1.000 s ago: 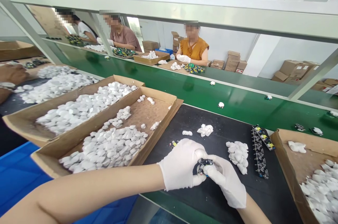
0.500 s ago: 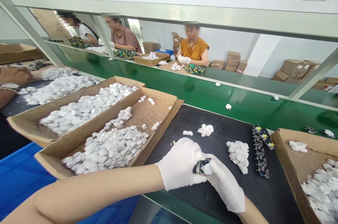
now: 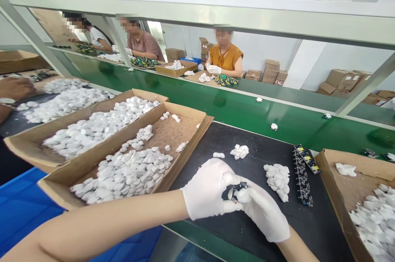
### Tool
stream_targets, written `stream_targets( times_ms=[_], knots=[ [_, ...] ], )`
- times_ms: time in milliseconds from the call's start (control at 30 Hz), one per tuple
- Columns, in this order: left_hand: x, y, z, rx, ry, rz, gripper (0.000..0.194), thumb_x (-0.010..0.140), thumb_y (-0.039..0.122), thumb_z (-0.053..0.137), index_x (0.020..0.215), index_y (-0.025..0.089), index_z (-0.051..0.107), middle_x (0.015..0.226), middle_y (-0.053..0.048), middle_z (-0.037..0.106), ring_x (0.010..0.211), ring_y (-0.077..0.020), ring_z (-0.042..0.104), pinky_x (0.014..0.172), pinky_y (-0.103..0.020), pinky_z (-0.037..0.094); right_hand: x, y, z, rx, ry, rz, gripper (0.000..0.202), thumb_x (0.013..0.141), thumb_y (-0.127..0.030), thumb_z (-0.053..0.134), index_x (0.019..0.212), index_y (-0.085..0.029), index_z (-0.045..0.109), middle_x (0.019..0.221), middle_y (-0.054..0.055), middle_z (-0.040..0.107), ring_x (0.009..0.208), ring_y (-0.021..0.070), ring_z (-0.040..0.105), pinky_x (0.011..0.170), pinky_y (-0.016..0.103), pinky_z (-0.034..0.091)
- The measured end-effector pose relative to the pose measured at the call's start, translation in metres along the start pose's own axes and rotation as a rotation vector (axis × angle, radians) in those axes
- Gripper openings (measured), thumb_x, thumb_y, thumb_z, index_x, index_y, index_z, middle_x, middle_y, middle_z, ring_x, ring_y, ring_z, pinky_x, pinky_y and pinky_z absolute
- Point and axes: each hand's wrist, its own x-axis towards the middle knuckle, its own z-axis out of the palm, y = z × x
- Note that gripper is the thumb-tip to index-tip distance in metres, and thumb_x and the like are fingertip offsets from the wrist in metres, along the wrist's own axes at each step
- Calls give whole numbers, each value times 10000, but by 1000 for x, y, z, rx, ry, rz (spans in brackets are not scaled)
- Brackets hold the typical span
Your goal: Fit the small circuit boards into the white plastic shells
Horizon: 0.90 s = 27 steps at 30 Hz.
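White gloves cover both hands, which meet above the black mat (image 3: 212,138). My left hand (image 3: 208,190) pinches a small dark circuit board (image 3: 237,190) between thumb and fingers. From the other side my right hand (image 3: 267,212) closes on the same board, with a white rounded piece (image 3: 243,196) against it. Its fingertips are partly hidden. Beyond the hands lie a small white cluster (image 3: 239,151) and a single white piece (image 3: 219,155). Right of them are a pile of white pieces (image 3: 277,180) and rows of dark boards (image 3: 302,179).
Cardboard trays of white pieces stand left (image 3: 182,163) and right (image 3: 331,188). Behind the mat runs a green conveyor (image 3: 191,103) carrying small boards. Several people sit beyond it under a metal frame (image 3: 197,6). Another person's hand (image 3: 15,87) is at far left.
The boards on the green conveyor have shifted right. Both my hands remain on the board, its white piece now showing more. The view has moved slightly.
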Motion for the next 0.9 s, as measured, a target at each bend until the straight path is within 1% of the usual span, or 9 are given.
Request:
stream_targets(
  times_ms=[133,233,300,433,533,633,700,767,900],
  knots=[
    [2,-1,1,17,-4,44,295,669,439,692,808,196,600,713,-7,641,643,-161,575,634,-308,401,1,4,-1,38,2,-9,360,867,-429,444,1105,-225,623,1000,83,642,990,245,554,874,430,425],
    [0,-4,5,71,-18,70,267,697,436,655,763,188,579,667,-8,618,612,-160,559,610,-308,388,0,5,-3,-60,50,-33,367,866,-364,477,1180,-200,574,1070,92,633,1061,249,527,930,441,386],
    [-1,-6,9,99,-11,81,292,695,460,650,751,185,570,645,-9,603,608,-167,553,602,-312,387,0,5,-4,-74,38,-47,396,851,-331,506,1219,-189,543,1084,95,630,1073,252,521,943,442,375],
    [-2,-8,12,103,42,100,301,665,430,683,779,176,566,680,-14,613,634,-173,560,633,-324,408,0,3,-3,-85,62,-49,400,824,-275,534,1215,-191,551,1080,86,632,1031,240,537,931,420,381],
    [-3,-7,11,80,36,77,298,659,413,689,788,172,573,695,-17,612,645,-170,562,655,-328,417,1,3,-2,-110,119,-25,376,809,-229,538,1180,-185,580,1005,76,652,934,216,565,885,397,406],
    [-3,-6,9,59,-3,7,339,659,476,679,765,169,585,680,-25,594,643,-169,553,635,-316,415,1,3,-2,-83,112,-39,358,822,-273,523,1159,-176,593,909,67,660,862,206,576,851,395,424],
    [-2,-5,8,62,-35,-34,354,661,507,668,754,174,592,665,-23,580,636,-168,545,623,-310,409,1,3,-2,-74,101,-31,358,839,-339,496,1143,-181,599,947,76,655,897,221,574,862,416,423],
    [-2,-4,8,78,-51,-44,344,669,503,660,753,176,593,659,-21,574,632,-167,538,622,-311,405,1,3,-1,-156,133,-18,368,830,-370,512,1143,-194,593,1042,83,638,982,239,554,910,433,398],
    [-3,-2,11,127,-45,-12,294,673,451,655,712,170,578,649,-23,569,630,-171,529,635,-324,407,-1,5,2,-508,271,-53,430,779,-343,591,1187,-214,542,1122,67,597,1068,238,507,996,406,331]
  ],
)
